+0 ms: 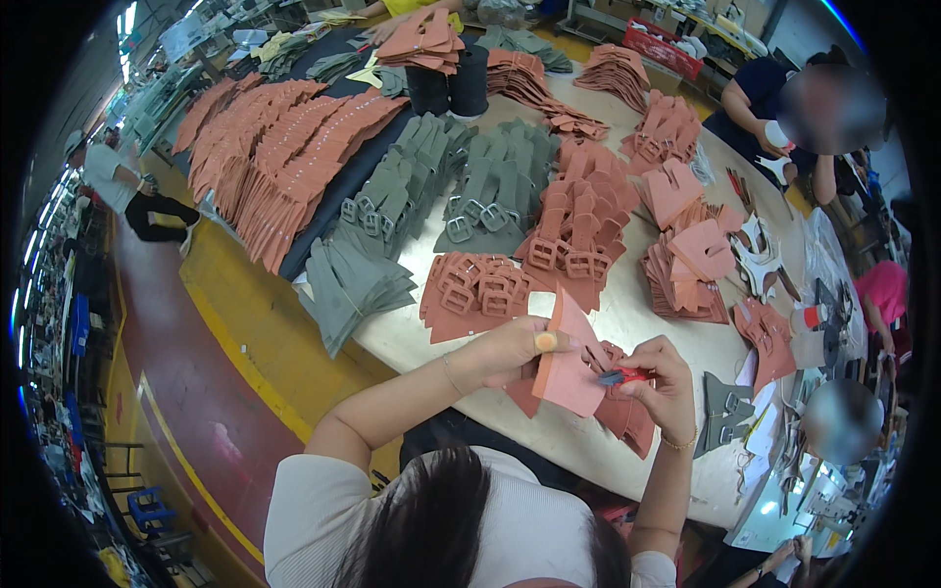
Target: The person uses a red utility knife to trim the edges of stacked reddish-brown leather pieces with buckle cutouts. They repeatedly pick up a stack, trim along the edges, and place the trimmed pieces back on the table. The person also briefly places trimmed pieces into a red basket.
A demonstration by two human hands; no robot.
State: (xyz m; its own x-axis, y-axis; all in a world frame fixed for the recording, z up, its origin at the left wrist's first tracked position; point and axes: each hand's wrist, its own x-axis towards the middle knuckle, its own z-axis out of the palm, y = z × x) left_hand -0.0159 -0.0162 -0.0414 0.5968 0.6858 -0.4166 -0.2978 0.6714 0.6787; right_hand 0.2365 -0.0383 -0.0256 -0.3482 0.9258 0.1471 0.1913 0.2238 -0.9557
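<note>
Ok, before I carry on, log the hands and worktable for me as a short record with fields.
Left hand: gripping a coral panel
Right hand: holding a small red-handled tool, its dark tip at the panel; contact unclear
Nearest pile: coral buckled pieces, beyond the left hand
Behind that: green buckled straps
Surface: pale table
Far side: two dark cylinders, upright
Others: person in dark top, upper right
</note>
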